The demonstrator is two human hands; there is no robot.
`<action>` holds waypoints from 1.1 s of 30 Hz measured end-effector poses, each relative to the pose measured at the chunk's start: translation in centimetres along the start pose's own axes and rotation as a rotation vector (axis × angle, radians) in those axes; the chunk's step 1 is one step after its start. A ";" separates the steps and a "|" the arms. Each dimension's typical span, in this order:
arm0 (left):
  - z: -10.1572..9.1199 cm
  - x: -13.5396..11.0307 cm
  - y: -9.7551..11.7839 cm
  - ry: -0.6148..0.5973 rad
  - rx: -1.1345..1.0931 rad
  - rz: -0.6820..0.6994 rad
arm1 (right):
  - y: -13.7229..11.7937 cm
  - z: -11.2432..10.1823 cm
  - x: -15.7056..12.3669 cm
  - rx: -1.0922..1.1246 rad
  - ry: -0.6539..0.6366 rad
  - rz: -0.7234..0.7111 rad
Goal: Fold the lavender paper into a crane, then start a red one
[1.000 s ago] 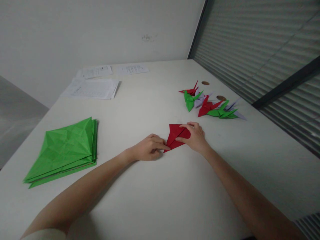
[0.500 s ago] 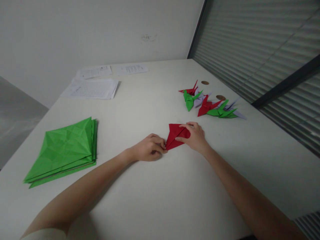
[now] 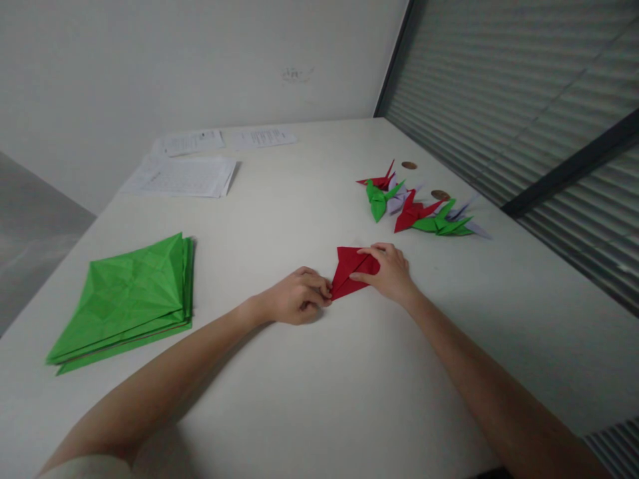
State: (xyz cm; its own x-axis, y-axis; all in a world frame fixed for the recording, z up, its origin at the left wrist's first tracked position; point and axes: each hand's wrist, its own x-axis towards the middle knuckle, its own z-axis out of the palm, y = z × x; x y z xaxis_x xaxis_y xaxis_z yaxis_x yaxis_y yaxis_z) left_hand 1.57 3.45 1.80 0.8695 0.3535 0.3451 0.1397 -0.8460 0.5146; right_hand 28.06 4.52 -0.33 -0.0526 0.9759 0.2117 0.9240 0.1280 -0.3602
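Observation:
A folded red origami paper lies on the white table, with a crease line running diagonally across it. At its lower left corner, my left hand is closed, fingers curled and fingertips pinching the tip. From the right, my right hand grips the paper, thumb and index finger apart on its face; part of the paper is hidden beneath that hand.
Several folded paper cranes, including a red one and a green one, sit at the back right near round table holes. A stack of creased green paper lies left. Printed sheets lie farther back.
My left hand has shifted very slightly at the paper's corner. The right hand and the red paper look almost unmoved.

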 end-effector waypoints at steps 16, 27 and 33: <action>-0.4 -0.1 -0.3 -0.044 -0.109 -0.126 | 0.1 -0.1 -0.1 0.003 0.002 -0.011; 0.0 0.0 -0.2 -0.008 -0.006 -0.041 | 0.0 -0.2 -0.2 -0.004 -0.002 -0.026; 0.0 -0.1 -0.1 -0.023 0.017 -0.040 | 0.0 -0.2 -0.1 0.001 -0.004 -0.023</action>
State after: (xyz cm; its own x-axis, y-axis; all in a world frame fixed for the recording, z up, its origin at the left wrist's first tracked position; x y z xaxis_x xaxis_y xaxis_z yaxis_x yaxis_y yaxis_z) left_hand 1.49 3.55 1.75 0.8739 0.3776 0.3062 0.1819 -0.8381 0.5143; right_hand 28.14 4.34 -0.17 -0.0753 0.9734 0.2166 0.9221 0.1506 -0.3563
